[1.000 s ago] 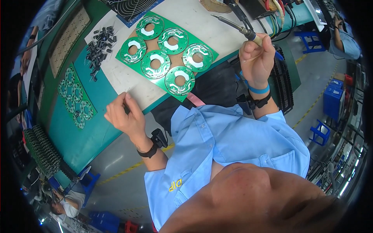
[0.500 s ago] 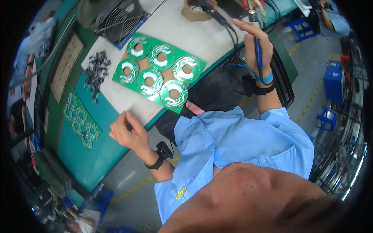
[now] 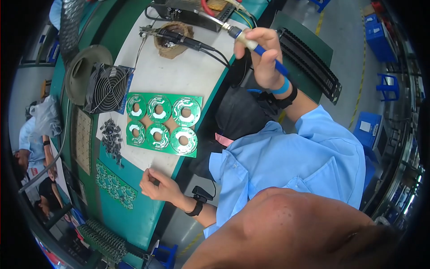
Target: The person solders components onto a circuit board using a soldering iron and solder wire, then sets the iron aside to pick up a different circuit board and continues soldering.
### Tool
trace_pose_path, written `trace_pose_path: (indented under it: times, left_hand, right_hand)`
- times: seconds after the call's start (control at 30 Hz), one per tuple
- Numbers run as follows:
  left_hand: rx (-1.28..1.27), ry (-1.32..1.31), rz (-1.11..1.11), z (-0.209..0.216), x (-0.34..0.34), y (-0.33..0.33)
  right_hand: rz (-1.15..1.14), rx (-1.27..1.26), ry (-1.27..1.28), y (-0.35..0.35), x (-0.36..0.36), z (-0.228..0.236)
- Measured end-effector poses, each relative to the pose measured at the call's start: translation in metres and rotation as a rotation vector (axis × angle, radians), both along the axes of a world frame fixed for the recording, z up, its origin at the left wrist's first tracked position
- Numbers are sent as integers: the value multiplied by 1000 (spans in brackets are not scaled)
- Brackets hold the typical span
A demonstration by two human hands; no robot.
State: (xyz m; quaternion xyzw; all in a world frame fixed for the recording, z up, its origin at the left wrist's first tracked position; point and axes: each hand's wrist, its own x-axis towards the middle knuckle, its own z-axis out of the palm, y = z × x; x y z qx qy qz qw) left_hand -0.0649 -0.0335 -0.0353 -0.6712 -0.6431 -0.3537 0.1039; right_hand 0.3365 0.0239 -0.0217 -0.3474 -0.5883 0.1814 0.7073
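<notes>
The person's right hand (image 3: 265, 62) is closed around the grip of a soldering iron (image 3: 244, 41), its metal end pointing toward a black box (image 3: 186, 12); whether the tip touches the box cannot be told. The left hand (image 3: 160, 186), well apart from it, is at the bench edge with thumb and forefinger curled close; it is unclear whether they pinch anything thin. Good handling here probably means gripping well behind the bare metal, treating the tip as hot, and guiding it clear of the black-handled tool (image 3: 186, 41) and its cables. A relaxed wrist should keep the tip steady, and the left fingers are best kept out of its path. The green panel (image 3: 157, 119) of six round boards lies flat between the hands, on a white sheet (image 3: 148, 76) over the green bench (image 3: 139, 217). Just beyond its left side is a heap of black components (image 3: 112, 139) with thin leads, and farther up a black fan (image 3: 106, 92). A second panel (image 3: 114, 184) lies on the green surface. Beyond, a co-worker (image 3: 30, 134) in light blue sits at the left, while blue bins (image 3: 369, 130) and a blue stool (image 3: 389, 87) stand on the grey floor at the right.
</notes>
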Motion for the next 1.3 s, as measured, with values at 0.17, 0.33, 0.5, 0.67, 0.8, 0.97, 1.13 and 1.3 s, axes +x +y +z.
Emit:
trace_pose_path:
  times: [0.17, 0.33, 0.5, 0.67, 0.8, 0.97, 1.13, 1.3]
  left_hand:
    - [1, 9, 10, 0, -1, -2]
    - [31, 36, 33, -2, -1, -1]
    - [31, -14, 7, 0, 3, 6]
    - [-9, -5, 43, -1, -2, 1]
    - [-14, -14, 36, 1, -3, -1]
    - [-10, 5, 22, 2, -6, -4]
    - [12, 30, 50, -5, -9, -5]
    - [32, -18, 0, 2, 3, 0]
  right_hand:
    - [-74, 110, 136, 2, 50, -9]
    - [-16, 55, 194, -4, 54, -10]
    - [302, -76, 104, -23, -9, 5]
    - [560, -217, 5, -17, -54, -5]
    - [496, -235, -97, 1, -68, -14]
    - [210, -180, -132, 14, -79, -22]
    - [187, -196, -124, 17, -79, -33]
    - [225, -222, -31, 15, -79, -31]
